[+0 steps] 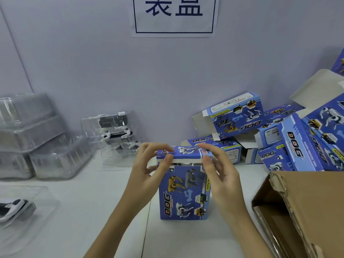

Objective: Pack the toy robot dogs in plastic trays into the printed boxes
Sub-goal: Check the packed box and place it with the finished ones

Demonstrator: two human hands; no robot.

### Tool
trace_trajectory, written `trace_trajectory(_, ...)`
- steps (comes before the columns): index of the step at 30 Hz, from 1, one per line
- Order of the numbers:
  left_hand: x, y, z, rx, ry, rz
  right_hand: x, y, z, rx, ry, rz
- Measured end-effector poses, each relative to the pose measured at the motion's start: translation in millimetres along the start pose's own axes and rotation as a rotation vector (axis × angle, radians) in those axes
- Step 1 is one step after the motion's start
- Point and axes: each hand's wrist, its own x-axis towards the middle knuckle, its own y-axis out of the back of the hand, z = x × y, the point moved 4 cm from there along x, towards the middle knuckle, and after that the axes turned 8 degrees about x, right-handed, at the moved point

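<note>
Clear plastic makes up everything on the left: a stack of empty trays (37, 135) by the wall, a toy robot dog in its tray (16, 207) at the table edge, and 2 more filled trays (115, 131) further back. These shells look light, thin and slippery, and probably dent if they are squeezed, so I would take them by the flat rim.

At the centre stands the printed box (184, 185), upright on the white table (93, 202). The left hand (149, 164) and the right hand (217, 168) both pinch the top flap (183, 155), thumbs in front and the other fingers on top, pressing it down. A narrow gap under the flap shows it is not yet fully tucked. The cardboard seems light and stiff at the corners but soft on the faces, so holding near the edges is safer.

To the right lies a pile of open boxes (279, 135), some touching each other, and an open brown carton (301, 211) just beside the right hand. Free room is mainly in front and to the left.
</note>
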Motion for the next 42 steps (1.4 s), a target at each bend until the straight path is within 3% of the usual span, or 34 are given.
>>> trace_trajectory(13, -2.6, 0.8, 2.4, -0.041, 0.003, 0.000, -4.5, 0.5, 0.3, -0.001, 0.034, 0.023)
trace_trajectory(22, -4.2, 1.9, -1.9, -0.018, -0.061, -0.035, -8.1, -11.9, 5.3, 0.086, -0.105, 0.045)
trace_trajectory(28, -5.3, -0.8, -4.3, -0.051, -0.049, -0.031, -6.2, -12.5, 6.6, 0.099, -0.100, 0.092)
trace_trajectory(42, -6.6, -0.7, -4.6, -0.108, -0.047, -0.008, -2.4, -17.6, 5.6, -0.096, -0.007, 0.196)
